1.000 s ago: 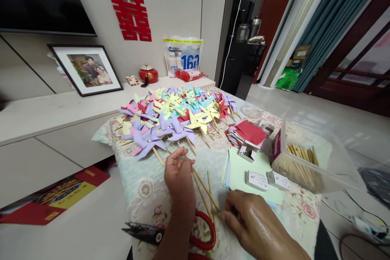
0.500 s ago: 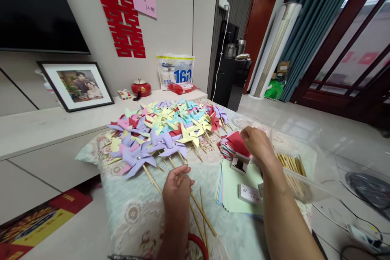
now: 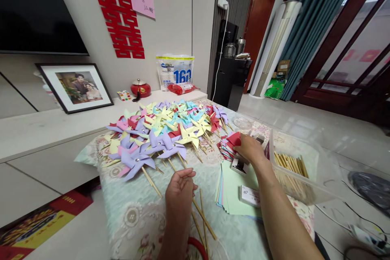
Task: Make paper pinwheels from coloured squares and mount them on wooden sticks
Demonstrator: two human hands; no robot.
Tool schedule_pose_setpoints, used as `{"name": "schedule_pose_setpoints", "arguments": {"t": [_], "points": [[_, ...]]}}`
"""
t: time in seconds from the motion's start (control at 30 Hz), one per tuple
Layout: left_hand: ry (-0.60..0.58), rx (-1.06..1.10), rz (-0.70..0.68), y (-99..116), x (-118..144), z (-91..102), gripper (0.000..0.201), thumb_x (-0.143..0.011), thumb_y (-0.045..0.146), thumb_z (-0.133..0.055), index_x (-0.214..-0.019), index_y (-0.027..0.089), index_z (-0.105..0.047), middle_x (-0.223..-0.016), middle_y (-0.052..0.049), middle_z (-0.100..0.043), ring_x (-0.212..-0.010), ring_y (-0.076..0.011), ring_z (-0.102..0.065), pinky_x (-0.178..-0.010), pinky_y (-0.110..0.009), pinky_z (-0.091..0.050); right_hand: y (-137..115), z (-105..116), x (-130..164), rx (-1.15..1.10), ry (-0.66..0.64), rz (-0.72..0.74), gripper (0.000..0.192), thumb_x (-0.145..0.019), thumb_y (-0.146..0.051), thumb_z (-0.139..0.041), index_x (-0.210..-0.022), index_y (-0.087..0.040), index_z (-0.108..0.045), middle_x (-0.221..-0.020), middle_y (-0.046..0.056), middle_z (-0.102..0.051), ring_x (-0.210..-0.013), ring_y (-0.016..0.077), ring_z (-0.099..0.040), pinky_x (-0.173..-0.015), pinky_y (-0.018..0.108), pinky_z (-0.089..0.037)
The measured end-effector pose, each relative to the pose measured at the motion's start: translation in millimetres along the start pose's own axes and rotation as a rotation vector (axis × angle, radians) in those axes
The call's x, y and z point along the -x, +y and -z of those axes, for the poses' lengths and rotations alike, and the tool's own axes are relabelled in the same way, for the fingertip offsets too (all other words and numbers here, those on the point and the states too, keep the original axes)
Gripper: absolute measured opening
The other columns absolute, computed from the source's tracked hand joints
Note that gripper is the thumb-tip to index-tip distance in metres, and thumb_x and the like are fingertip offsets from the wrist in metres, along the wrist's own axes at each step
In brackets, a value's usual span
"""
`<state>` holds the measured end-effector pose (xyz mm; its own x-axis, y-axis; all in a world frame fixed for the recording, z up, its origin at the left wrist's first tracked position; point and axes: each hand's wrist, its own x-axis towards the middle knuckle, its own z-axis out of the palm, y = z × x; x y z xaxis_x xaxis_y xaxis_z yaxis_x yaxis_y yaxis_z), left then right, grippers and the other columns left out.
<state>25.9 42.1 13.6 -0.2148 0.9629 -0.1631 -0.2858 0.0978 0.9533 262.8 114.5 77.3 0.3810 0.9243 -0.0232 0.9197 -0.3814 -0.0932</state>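
My right hand (image 3: 251,148) is at the stack of small folded paper pieces (image 3: 227,148), its thumb and fingers closed at the edge of the red paper piece (image 3: 235,139) on top. Below it sits a small opened box (image 3: 239,165) with dark bits inside. My left hand (image 3: 181,185) hovers over the cloth, palm partly up, fingers loosely bent and apart, with nothing seen in it. Loose wooden sticks (image 3: 204,219) lie beside and under it. Finished paper pinwheels (image 3: 137,158) on sticks lie in a heap beyond it.
A clear plastic bin (image 3: 304,195) of wooden sticks (image 3: 291,164) stands at right. A white box (image 3: 250,196) lies on green paper sheets (image 3: 231,195). Red scissor handles (image 3: 198,245) show at the front edge. Behind are a cabinet top (image 3: 82,124) and a framed photo (image 3: 76,87).
My right hand has dropped and come down onto the red paper, uncovering more of the bin. My left hand has shifted slightly right and down, its fingers still loosely bent.
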Motion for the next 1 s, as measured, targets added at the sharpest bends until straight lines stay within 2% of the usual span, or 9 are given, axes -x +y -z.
{"name": "schedule_pose_setpoints", "arguments": {"t": [0.2, 0.33, 0.4, 0.5, 0.57, 0.67, 0.73, 0.87, 1.0], "points": [[-0.130, -0.102, -0.001, -2.8, 1.5, -2.1, 0.018, -0.068, 0.027, -0.068, -0.083, 0.017, -0.069, -0.081, -0.005, -0.072, -0.056, -0.0124, -0.059, -0.051, -0.023, -0.043, -0.1, -5.2, -2.0, 0.012, -0.006, -0.014, 0.033, -0.084, -0.030, -0.064, -0.107, -0.008, -0.071, -0.111, 0.022, -0.073, -0.105, 0.0319, -0.069, -0.079, 0.035, -0.049], [-0.266, -0.146, 0.012, -8.1, 2.9, -4.4, 0.014, -0.067, 0.022, -0.066, -0.080, 0.017, -0.069, -0.079, -0.006, -0.073, -0.056, -0.0131, -0.058, -0.054, -0.025, -0.044, -0.5, -5.0, -1.7, 0.014, 0.004, -0.011, 0.033, -0.087, -0.027, -0.059, -0.110, -0.007, -0.071, -0.111, 0.024, -0.073, -0.105, 0.0326, -0.069, -0.079, 0.036, -0.050], [-0.350, -0.188, -0.001, -10.1, 5.9, -6.2, 0.013, -0.069, 0.020, -0.063, -0.080, 0.018, -0.069, -0.075, -0.004, -0.072, -0.053, -0.0124, -0.055, -0.052, -0.024, -0.041, -1.1, -4.8, -1.1, 0.019, 0.008, -0.011, 0.032, -0.089, -0.025, -0.055, -0.109, -0.007, -0.071, -0.111, 0.024, -0.073, -0.104, 0.0331, -0.070, -0.079, 0.036, -0.050], [-0.465, -0.320, -0.054, -10.5, 12.7, -8.7, 0.010, -0.077, 0.020, -0.058, -0.081, 0.019, -0.067, -0.059, 0.001, -0.061, -0.047, -0.0113, -0.047, -0.048, -0.023, -0.032, -2.3, -4.7, -0.3, 0.031, 0.013, -0.016, 0.031, -0.090, -0.021, -0.052, -0.108, -0.007, -0.072, -0.111, 0.025, -0.073, -0.103, 0.0323, -0.070, -0.080, 0.035, -0.049], [-0.523, -0.442, -0.150, -9.2, 17.5, -9.6, 0.012, -0.083, 0.020, -0.054, -0.081, 0.020, -0.066, -0.057, 0.001, -0.058, -0.051, -0.0135, -0.050, -0.051, -0.025, -0.034, -2.8, -4.7, -0.2, 0.039, 0.018, -0.020, 0.031, -0.090, -0.018, -0.050, -0.107, -0.007, -0.073, -0.110, 0.024, -0.073, -0.103, 0.0311, -0.070, -0.081, 0.035, -0.049], [-0.620, -0.705, -0.394, -6.8, 24.8, -9.9, 0.018, -0.084, 0.014, -0.050, -0.083, 0.020, -0.067, -0.075, -0.005, -0.067, -0.071, -0.0197, -0.062, -0.064, -0.030, -0.043, -2.5, -4.1, -0.4, 0.049, 0.026, -0.023, 0.032, -0.092, -0.016, -0.047, -0.106, -0.008, -0.073, -0.110, 0.024, -0.074, -0.103, 0.0302, -0.070, -0.081, 0.034, -0.048], [-0.677, -0.926, -0.526, -5.5, 30.9, -10.3, 0.022, -0.083, 0.009, -0.050, -0.087, 0.021, -0.068, -0.086, -0.007, -0.071, -0.081, -0.0235, -0.064, -0.072, -0.036, -0.046, -1.6, -3.2, -0.3, 0.055, 0.028, -0.021, 0.032, -0.092, -0.016, -0.045, -0.107, -0.008, -0.073, -0.110, 0.023, -0.074, -0.103, 0.0306, -0.070, -0.080, 0.034, -0.048], [-0.753, -1.288, -0.635, -3.9, 47.7, -10.3, 0.020, -0.081, 0.008, -0.057, -0.091, 0.021, -0.069, -0.093, -0.008, -0.071, -0.091, -0.0289, -0.065, -0.082, -0.047, -0.048, 0.5, -1.7, 0.4, 0.071, 0.024, -0.015, 0.034, -0.088, -0.008, -0.045, -0.111, -0.009, -0.071, -0.112, 0.023, -0.073, -0.104, 0.0310, -0.070, -0.078, 0.034, -0.047], [-0.763, -1.425, -0.743, -6.8, 63.3, 0.8, 0.005, -0.084, 0.019, -0.067, -0.088, 0.018, -0.068, -0.094, -0.009, -0.070, -0.093, -0.0297, -0.065, -0.089, -0.053, -0.049, 0.9, -1.7, 0.0, 0.075, 0.042, -0.021, 0.038, -0.084, -0.003, -0.046, -0.112, -0.010, -0.071, -0.111, 0.023, -0.073, -0.104, 0.0311, -0.069, -0.077, 0.033, -0.047]]}}
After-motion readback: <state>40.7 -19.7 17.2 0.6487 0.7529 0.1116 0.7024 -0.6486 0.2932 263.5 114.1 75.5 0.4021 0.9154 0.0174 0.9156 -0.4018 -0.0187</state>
